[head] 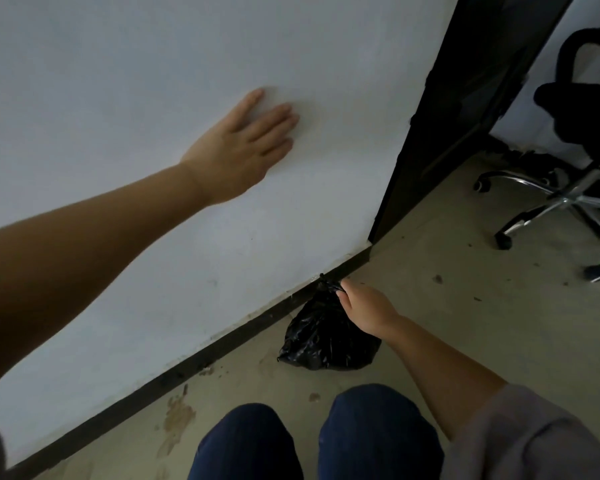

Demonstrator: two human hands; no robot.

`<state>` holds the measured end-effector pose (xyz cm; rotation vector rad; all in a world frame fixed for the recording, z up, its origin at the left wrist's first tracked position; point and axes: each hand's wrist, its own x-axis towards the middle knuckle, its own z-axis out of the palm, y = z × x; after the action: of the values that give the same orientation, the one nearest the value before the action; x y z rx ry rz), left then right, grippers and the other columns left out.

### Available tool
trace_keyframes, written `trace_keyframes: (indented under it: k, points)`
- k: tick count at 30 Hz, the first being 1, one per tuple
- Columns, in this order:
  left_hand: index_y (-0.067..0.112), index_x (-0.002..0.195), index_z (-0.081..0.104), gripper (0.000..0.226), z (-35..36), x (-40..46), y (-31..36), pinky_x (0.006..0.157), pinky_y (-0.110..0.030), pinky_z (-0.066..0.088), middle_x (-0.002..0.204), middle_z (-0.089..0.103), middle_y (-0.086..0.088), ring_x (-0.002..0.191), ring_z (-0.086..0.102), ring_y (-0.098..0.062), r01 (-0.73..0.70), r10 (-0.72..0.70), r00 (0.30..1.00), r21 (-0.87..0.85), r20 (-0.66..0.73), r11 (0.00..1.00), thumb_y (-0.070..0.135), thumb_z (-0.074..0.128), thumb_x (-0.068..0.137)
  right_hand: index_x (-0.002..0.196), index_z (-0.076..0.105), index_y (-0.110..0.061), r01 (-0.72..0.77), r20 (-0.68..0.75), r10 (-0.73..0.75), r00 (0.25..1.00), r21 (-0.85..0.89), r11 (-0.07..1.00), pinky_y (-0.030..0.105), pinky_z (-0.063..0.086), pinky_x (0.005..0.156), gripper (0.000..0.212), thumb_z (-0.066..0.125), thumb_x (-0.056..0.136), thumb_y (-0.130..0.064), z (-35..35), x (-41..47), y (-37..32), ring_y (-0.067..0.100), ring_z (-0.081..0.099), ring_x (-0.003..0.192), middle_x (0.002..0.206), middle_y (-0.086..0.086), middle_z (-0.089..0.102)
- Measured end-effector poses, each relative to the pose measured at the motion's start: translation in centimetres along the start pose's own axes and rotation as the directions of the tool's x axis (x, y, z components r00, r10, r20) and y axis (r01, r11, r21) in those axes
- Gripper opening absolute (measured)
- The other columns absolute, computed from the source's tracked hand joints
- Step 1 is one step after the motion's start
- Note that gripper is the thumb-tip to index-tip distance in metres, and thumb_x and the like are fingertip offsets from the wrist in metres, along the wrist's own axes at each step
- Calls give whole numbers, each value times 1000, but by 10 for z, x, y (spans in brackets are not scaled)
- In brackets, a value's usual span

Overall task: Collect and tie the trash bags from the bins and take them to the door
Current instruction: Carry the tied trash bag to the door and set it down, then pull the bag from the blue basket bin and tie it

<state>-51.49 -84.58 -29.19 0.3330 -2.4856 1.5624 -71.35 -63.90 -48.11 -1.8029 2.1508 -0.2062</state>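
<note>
A small black trash bag (326, 337), knotted at the top, sits on the floor against the dark baseboard of the white wall. My right hand (364, 310) pinches the knotted neck of the bag from the right. My left hand (243, 147) lies flat against the white wall (118, 81), fingers straight, well above and left of the bag. The dark door frame (464, 109) stands just right of the wall's end, beyond the bag.
A black office chair (582, 140) with a chrome wheeled base stands past the door frame at the right. My knees in dark jeans (312, 441) are at the bottom centre. The concrete floor (464, 323) is stained and dusty.
</note>
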Motion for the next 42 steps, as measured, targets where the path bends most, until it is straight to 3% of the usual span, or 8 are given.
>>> trace_keyframes:
  k: [4,12,16,20,24,27,36,42]
  points:
    - [14,132,53,42,-7,0,-2,114,-55,18,146,45,-13,138,39,-32,12,-12,1000,8,25,1000,22,41,93,100,52,-3,-34,33,34,999,-18,999,34,36,61,33,32,102,-29,1,0,0,23,50,68,72,2,47]
    - [10,135,50,51,-40,8,-3,118,-53,8,150,38,-13,141,34,-29,42,3,968,-172,250,984,12,24,90,140,35,-12,-82,283,112,952,-115,990,41,44,94,47,39,100,-35,-105,-5,-17,31,50,119,138,12,43]
    - [9,150,14,56,-86,30,-18,115,-50,-13,160,-2,-15,149,-5,-28,134,137,768,-366,625,921,21,31,98,124,49,-4,-58,298,95,950,-131,990,42,47,89,37,36,101,-29,-195,-4,-55,32,55,108,124,15,54]
    - [15,147,24,52,-134,53,-73,113,-44,28,156,17,-13,144,19,-29,524,263,621,-640,739,561,23,37,98,101,51,-5,1,334,61,941,-184,983,41,47,77,26,32,100,-24,-280,-6,-106,31,57,90,100,12,57]
    - [14,138,42,42,-187,42,-140,105,-41,39,142,42,-11,129,44,-29,817,333,466,-543,820,192,26,37,99,84,47,-11,57,403,50,914,-249,967,34,37,64,26,29,100,-22,-357,-20,-161,23,50,74,82,4,49]
    - [13,134,47,39,-222,19,-187,103,-40,40,139,48,-10,126,46,-28,879,293,396,-452,870,155,24,36,98,65,30,-17,80,437,55,898,-284,956,28,19,52,34,30,99,-17,-398,-36,-205,15,31,57,67,-1,35]
    - [12,130,52,37,-297,-100,-281,97,-37,42,132,55,-9,119,52,-27,976,99,193,-201,976,83,21,37,97,80,49,-9,278,496,-80,865,-340,899,36,32,75,23,33,96,-10,-428,-67,-350,18,38,59,68,2,43]
    - [7,124,55,35,-340,-187,-299,94,-37,45,126,58,-12,113,55,-29,999,37,-44,45,998,-7,17,37,96,65,42,-10,525,587,-258,767,-343,779,26,24,52,29,35,92,-3,-402,-78,-446,18,34,53,62,2,38]
